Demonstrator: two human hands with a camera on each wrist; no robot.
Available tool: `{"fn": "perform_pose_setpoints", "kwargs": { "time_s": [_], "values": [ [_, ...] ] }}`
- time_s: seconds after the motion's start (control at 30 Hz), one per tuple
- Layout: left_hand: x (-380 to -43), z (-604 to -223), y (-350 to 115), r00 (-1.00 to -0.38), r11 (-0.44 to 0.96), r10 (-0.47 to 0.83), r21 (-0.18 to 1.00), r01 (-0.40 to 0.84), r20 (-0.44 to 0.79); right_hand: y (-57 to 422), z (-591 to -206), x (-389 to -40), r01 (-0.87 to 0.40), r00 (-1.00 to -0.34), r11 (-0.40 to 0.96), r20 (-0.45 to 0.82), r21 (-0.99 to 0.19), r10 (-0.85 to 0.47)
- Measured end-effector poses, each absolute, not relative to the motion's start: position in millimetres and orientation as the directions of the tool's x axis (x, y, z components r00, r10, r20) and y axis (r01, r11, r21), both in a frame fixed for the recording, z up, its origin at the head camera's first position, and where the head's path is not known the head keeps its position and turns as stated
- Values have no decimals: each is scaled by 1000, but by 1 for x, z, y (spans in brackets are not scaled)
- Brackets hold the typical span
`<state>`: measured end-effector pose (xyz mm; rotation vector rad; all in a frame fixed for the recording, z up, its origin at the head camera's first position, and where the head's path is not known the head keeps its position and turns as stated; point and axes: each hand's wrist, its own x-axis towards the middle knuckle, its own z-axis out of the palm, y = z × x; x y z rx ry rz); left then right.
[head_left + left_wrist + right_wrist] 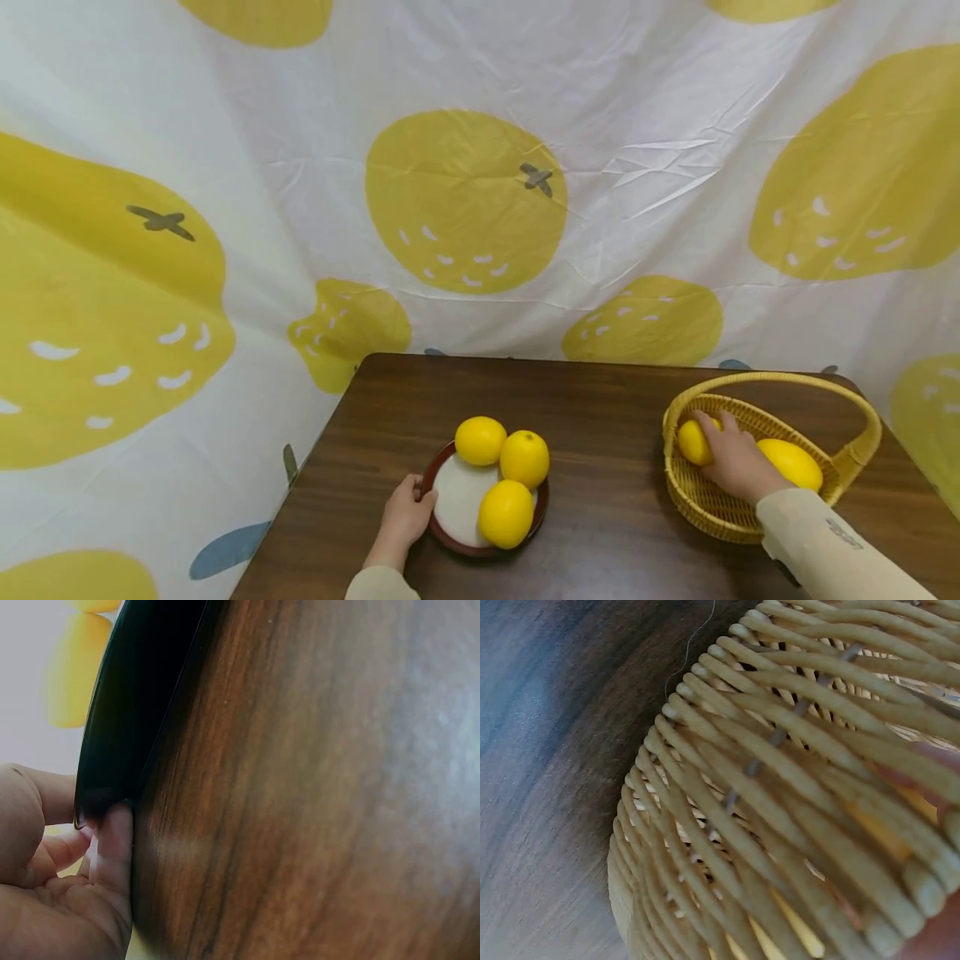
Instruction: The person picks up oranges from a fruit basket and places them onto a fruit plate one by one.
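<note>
My left hand (pixel 405 512) pinches the left rim of a round plate (pixel 454 498), white inside with a dark red-brown edge. In the left wrist view, the thumb is over the rim and a finger is beneath the plate's dark side (pixel 124 712). Three yellow lemons sit on the plate: one at the back (pixel 481 441), one at the right (pixel 525 459) and one in front (pixel 506 514). Inside a wicker basket (pixel 697 502), my right hand (pixel 738 458) grips a lemon (pixel 693 443) by the left wall. Another lemon (pixel 791 464) lies right of that hand, partly covered by it.
The basket's tall arched handle (pixel 772 379) rises over its opening. Plate and basket stand apart on a dark wooden table (pixel 600 467). Behind the table hangs a white cloth (pixel 630 225) printed with large yellow fruit.
</note>
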<state>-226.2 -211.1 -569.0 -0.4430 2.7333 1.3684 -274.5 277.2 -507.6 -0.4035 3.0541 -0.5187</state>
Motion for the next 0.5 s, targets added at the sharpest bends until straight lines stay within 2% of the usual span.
{"fn": "perform_pose_setpoints", "kwargs": {
  "time_s": [0.27,0.5],
  "values": [
    [-225,-571,-211,-956,566,-227,774,-284,-185,278,-508,-273,-260,-964,907,42,-332,-261],
    [-226,-571,-211,-958,566,-226,778,-275,-174,277,-504,-269,-238,-970,891,41,-387,-241]
  ]
}}
